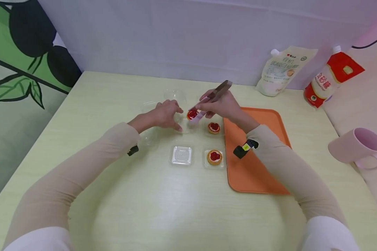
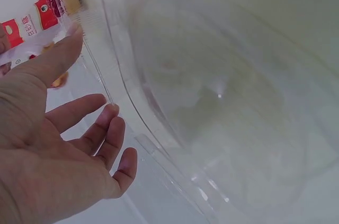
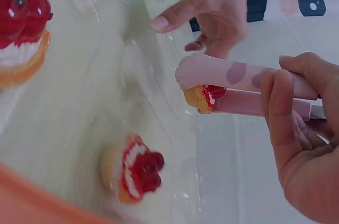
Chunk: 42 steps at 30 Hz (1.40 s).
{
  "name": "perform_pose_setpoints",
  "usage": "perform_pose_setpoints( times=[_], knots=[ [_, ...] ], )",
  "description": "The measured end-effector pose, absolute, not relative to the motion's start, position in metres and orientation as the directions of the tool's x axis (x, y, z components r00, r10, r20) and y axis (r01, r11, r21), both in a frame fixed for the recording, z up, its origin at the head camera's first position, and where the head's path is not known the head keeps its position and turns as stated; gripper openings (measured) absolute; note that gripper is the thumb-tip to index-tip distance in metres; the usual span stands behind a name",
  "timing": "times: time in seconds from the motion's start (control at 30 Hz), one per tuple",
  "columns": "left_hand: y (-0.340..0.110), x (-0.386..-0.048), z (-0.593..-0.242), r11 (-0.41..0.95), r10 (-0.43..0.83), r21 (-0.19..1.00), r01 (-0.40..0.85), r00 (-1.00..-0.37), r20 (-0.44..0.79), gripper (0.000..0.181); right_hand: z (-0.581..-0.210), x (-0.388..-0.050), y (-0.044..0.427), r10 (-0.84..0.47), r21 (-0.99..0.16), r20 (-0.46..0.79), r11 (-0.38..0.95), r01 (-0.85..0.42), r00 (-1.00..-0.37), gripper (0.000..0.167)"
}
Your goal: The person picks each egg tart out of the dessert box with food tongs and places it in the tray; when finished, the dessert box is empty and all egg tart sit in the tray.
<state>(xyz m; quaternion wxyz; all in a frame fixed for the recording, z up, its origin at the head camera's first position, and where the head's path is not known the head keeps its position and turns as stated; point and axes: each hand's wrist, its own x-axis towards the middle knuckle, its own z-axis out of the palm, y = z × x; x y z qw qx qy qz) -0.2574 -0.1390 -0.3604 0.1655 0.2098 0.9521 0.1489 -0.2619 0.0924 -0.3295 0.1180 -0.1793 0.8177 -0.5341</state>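
Observation:
My right hand grips pink tongs with darker spots. Between the tong tips a small tart with red berries is pinched, tilted on its side. To the left of it, my left hand has its fingers spread and loosely bent, holding nothing. Its fingertips are close to the edge of a clear plastic container; whether they touch it I cannot tell. Two more berry tarts, one nearer the hands and one closer to me, sit in clear plastic trays.
Another clear plastic tray stands left of the nearest tart. An orange tray lies under my right forearm. Farther right are a pink mug, a white pouch and a red-and-white bag. A wall rises behind the table.

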Motion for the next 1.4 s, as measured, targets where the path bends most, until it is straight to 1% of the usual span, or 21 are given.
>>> perform_pose_setpoints(
  times=[0.13, 0.27, 0.47, 0.73, 0.87, 0.97, 1.2, 1.3, 1.4],
  knots=[
    [-0.140, -0.258, -0.362, 0.868, 0.447, 0.354, 0.349, -0.859, -0.249, 0.075, -0.322, -0.259, 0.116, -0.381, -0.916, 0.038, 0.357, -0.185, -0.924, 0.027],
    [-0.142, -0.257, -0.362, 0.865, 0.449, 0.360, 0.349, -0.859, -0.246, 0.076, -0.319, -0.258, 0.143, -0.321, -0.918, 0.053, 0.357, -0.172, -0.946, 0.029],
    [-0.144, -0.256, -0.361, 0.864, 0.450, 0.366, 0.346, -0.857, -0.252, 0.076, -0.316, -0.256, 0.180, -0.231, -0.914, 0.064, 0.377, -0.150, -0.971, 0.035],
    [-0.144, -0.255, -0.360, 0.860, 0.452, 0.377, 0.345, -0.857, -0.247, 0.075, -0.317, -0.254, 0.221, -0.166, -0.896, 0.119, 0.406, -0.178, -0.979, 0.034],
    [-0.143, -0.255, -0.360, 0.856, 0.459, 0.378, 0.353, -0.856, -0.238, 0.075, -0.317, -0.251, 0.239, -0.131, -0.885, 0.096, 0.443, -0.145, -0.987, 0.031],
    [-0.143, -0.255, -0.360, 0.856, 0.461, 0.374, 0.358, -0.856, -0.236, 0.075, -0.321, -0.251, 0.252, -0.095, -0.876, 0.058, 0.472, -0.096, -0.994, 0.032],
    [-0.143, -0.255, -0.360, 0.857, 0.457, 0.373, 0.354, -0.857, -0.239, 0.075, -0.340, -0.253, 0.277, -0.028, -0.847, -0.044, 0.531, 0.022, -0.999, 0.048],
    [-0.142, -0.255, -0.361, 0.857, 0.459, 0.375, 0.354, -0.856, -0.240, 0.075, -0.347, -0.253, 0.283, -0.023, -0.828, -0.061, 0.559, 0.038, -0.998, 0.049],
    [-0.141, -0.255, -0.361, 0.856, 0.459, 0.377, 0.353, -0.855, -0.240, 0.075, -0.350, -0.253, 0.285, -0.021, -0.817, -0.057, 0.575, 0.034, -0.998, 0.047]
  ],
)
